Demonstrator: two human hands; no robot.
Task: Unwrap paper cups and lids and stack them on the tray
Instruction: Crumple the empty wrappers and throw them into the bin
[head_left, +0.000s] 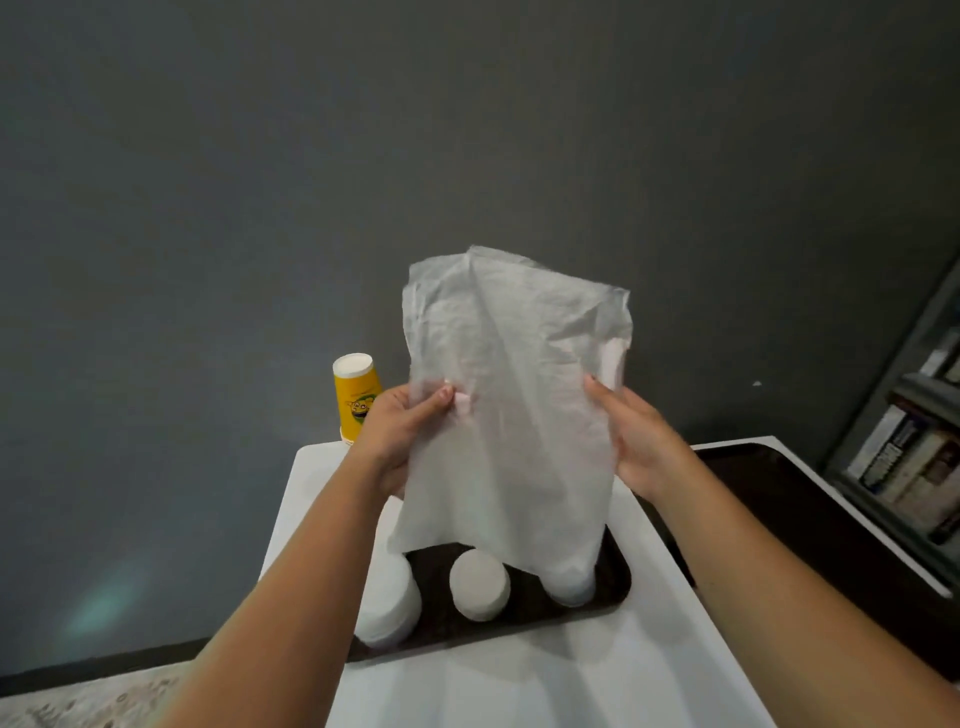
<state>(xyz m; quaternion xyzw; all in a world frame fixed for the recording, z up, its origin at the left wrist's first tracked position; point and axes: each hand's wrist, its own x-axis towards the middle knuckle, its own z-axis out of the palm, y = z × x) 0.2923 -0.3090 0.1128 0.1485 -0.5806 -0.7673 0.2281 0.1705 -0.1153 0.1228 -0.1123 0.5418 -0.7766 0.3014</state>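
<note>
A translucent white plastic wrapper (506, 410) hangs upright in front of me, held at its two side edges. My left hand (402, 426) pinches its left edge and my right hand (636, 441) grips its right edge. Below it lies a dark tray (613, 582) on the white table. On the tray stand a stack of white lids (389, 603) at the left, a white stack (479, 584) in the middle, and another white stack (569, 584) still inside the wrapper's bottom end. A yellow printed cup stack (357, 397) stands upside down behind my left hand.
The white table (519, 686) is narrow, with its edges close on both sides. A second dark tray (769, 493) lies at the right. A bookshelf with books (914, 457) stands at the far right. A dark grey wall fills the background.
</note>
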